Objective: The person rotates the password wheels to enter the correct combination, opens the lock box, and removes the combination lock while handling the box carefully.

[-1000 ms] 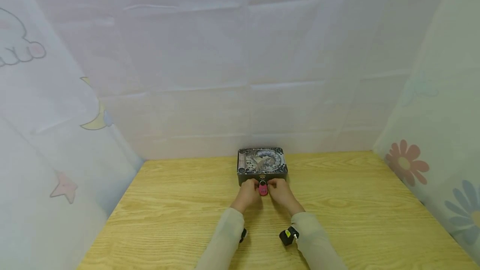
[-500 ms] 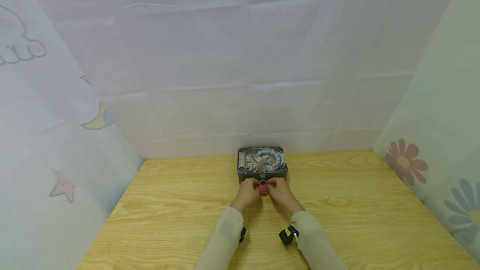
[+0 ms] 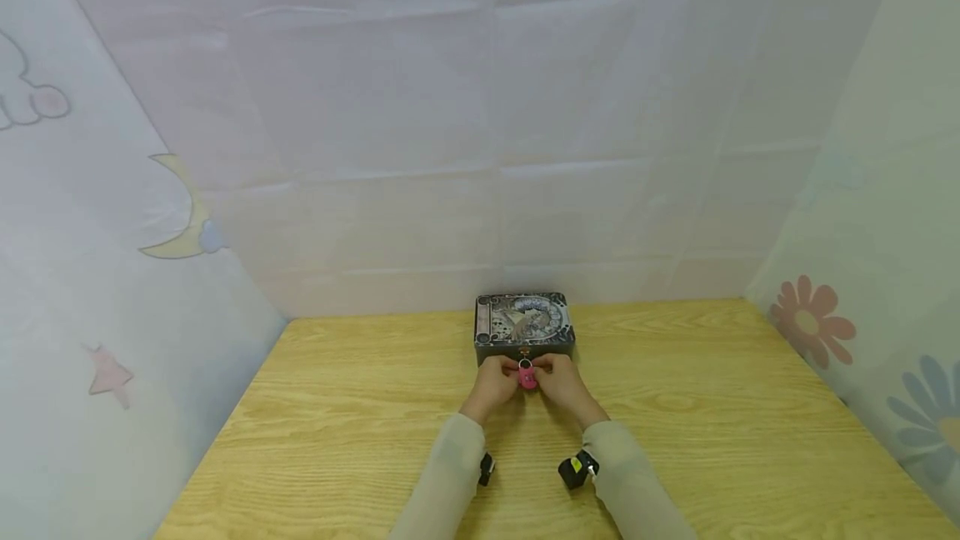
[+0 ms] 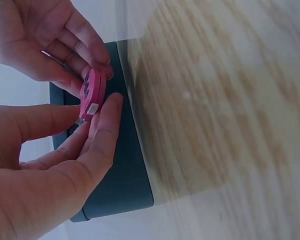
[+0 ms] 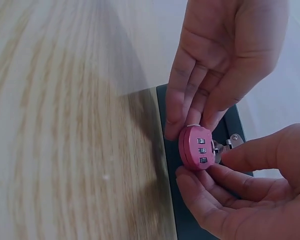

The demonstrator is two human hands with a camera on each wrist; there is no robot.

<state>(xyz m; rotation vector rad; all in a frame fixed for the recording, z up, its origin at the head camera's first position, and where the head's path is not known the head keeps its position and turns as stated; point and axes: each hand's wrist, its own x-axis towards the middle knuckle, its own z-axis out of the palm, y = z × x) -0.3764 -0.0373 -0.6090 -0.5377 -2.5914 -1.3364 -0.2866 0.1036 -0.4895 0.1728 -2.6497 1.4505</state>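
A pink combination padlock point(image 5: 196, 148) with three number dials is at the front of a dark box point(image 3: 523, 320) with a decorated lid. In the right wrist view its shackle is up against the metal clasp point(image 5: 234, 141) on the box front. My left hand point(image 3: 495, 382) holds the padlock from the left, thumb and fingertips at its edge. From the other side my right hand point(image 3: 562, 386) grips it, thumb near the shackle and fingers along the body. The left wrist view shows the padlock edge-on, with fingers of both hands around it.
The box stands near the back edge of a wood-grain table point(image 3: 360, 415). Behind it hangs a pale cloth backdrop point(image 3: 390, 223), with printed cloth at both sides. A black wrist device point(image 3: 576, 470) sits under the right sleeve.
The padlock has tipped slightly, its lower end shifting toward the right and its dials showing less clearly in the head view. Both hands remain in almost the same place.
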